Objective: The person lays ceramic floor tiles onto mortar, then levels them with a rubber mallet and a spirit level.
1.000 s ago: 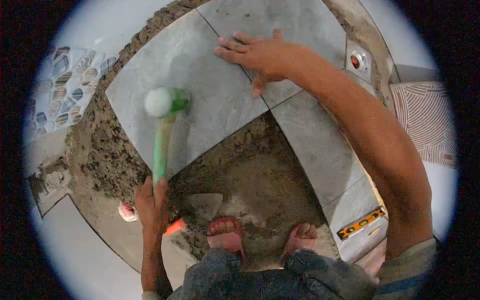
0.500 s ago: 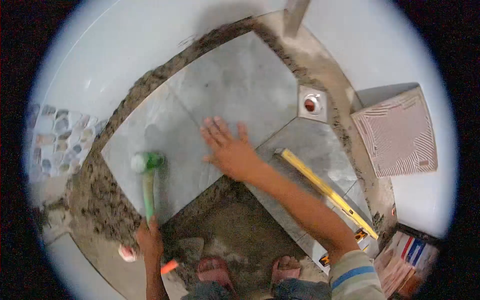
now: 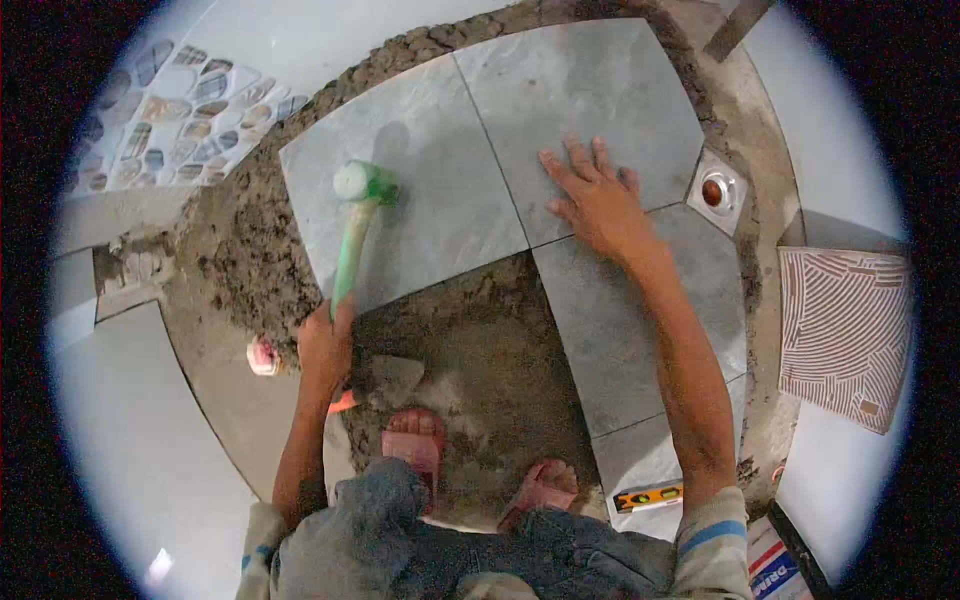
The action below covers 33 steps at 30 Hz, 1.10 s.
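Observation:
My left hand (image 3: 326, 345) is closed around the handle of a green mallet (image 3: 352, 235). Its green head with a white face hangs over the left grey floor tile (image 3: 420, 235). Fingers spread, my right hand (image 3: 600, 205) rests palm down on the far grey tile (image 3: 590, 85), close to the joint with the right-hand tile (image 3: 640, 310). Beside that hand is a square floor drain (image 3: 718, 192). Below my left hand lies a trowel (image 3: 388, 378), its orange handle partly hidden by my wrist.
Dark mortar (image 3: 470, 330) fills the untiled part near my pink sandals (image 3: 412, 450). A yellow-black spirit level (image 3: 648, 497) lies on the tile by my right forearm. A tile with ridged backing (image 3: 845, 335) leans on the right. Pebble-patterned tiling (image 3: 190, 120) is at upper left.
The view has shifted and turned. My right hand now lies nearer the drain, and the mallet is still in my left hand. The long yellow level no longer shows beside my right arm.

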Available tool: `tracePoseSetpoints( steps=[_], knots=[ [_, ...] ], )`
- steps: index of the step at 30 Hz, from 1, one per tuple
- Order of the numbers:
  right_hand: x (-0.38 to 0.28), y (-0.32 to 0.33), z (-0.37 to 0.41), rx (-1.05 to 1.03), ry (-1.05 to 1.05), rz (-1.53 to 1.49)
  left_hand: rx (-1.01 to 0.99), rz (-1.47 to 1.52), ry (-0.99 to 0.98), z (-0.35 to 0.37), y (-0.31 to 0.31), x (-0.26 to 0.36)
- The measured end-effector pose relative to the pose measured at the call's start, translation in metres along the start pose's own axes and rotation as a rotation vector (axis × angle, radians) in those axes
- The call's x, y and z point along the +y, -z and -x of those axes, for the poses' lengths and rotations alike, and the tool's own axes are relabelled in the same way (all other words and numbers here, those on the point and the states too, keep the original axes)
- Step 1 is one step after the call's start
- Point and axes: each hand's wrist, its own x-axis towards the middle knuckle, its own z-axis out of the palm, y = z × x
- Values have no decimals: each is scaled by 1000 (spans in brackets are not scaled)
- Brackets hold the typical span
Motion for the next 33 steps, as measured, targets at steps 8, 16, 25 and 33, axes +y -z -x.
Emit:
tracePoseSetpoints(
  steps=[8, 16, 25, 33],
  knots=[
    [-18, -4, -4, -28, 97, 17, 43, -10, 30, 1, 7, 15],
    [-32, -5, -24, -49, 83, 13, -16, 23, 189, 8, 22, 33],
    [-28, 3, -42, -108, 38, -34, 188, -227, -219, 13, 18, 26],
    [-35, 9, -41, -128, -1, -36, 151, -72, 58, -1, 7, 13]
  ],
)
